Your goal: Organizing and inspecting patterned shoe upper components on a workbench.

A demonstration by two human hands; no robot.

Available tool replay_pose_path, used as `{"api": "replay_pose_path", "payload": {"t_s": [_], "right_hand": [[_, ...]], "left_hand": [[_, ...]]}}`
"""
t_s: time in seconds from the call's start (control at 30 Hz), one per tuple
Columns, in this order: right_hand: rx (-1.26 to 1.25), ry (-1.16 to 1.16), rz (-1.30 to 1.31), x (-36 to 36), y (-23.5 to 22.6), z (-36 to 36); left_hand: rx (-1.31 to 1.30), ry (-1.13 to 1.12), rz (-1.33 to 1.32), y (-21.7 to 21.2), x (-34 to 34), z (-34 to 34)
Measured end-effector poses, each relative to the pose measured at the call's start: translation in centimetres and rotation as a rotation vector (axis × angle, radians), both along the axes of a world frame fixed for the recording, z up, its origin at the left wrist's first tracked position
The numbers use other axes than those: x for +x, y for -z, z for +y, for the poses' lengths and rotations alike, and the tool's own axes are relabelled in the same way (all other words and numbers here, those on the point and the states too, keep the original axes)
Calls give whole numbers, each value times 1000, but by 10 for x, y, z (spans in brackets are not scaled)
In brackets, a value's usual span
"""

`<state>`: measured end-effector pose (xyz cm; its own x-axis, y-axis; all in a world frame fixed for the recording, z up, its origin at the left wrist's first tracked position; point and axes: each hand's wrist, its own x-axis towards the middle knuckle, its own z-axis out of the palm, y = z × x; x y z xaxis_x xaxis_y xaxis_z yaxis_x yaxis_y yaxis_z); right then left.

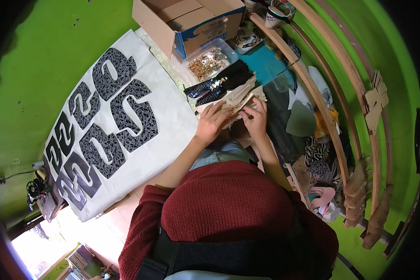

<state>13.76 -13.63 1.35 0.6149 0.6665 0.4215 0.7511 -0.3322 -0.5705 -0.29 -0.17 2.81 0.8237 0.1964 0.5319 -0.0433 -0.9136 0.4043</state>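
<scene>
Ahead of me lies a cream, creased piece of material [238, 99], perhaps leather or fabric; I cannot tell which. My left hand [212, 122] rests on its near left side with the fingers stretched out over it. On the right, my right hand [255, 119] pinches its near edge between thumb and fingers. Just beyond the cream piece are black pieces [233, 73] with shiny dark strips and small gold-coloured metal fittings [217, 83]. Whatever is under my fingers is hidden.
A clear plastic tub [209, 59] of gold-coloured fittings stands behind, before an open cardboard box [205, 30]. White sheeting with black patterned shapes [130, 114] covers the left. At the right are a green flat piece [300, 119], heaped scraps and a wooden rack with shoe lasts [357, 191].
</scene>
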Motion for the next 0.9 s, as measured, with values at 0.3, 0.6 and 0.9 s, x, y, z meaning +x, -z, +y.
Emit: {"api": "replay_pose_path", "payload": {"t_s": [0.3, 0.6, 0.9], "right_hand": [[149, -31, -72, -7, -33, 0], [449, -262, 697, -38, -52, 54], [317, -464, 1012, -64, -34, 112]], "left_hand": [[-297, -7, 27, -28, -3, -5], [-1263, -177, -294, -39, -9, 16], [-1282, -390, -464, -31, -30, 47]]}}
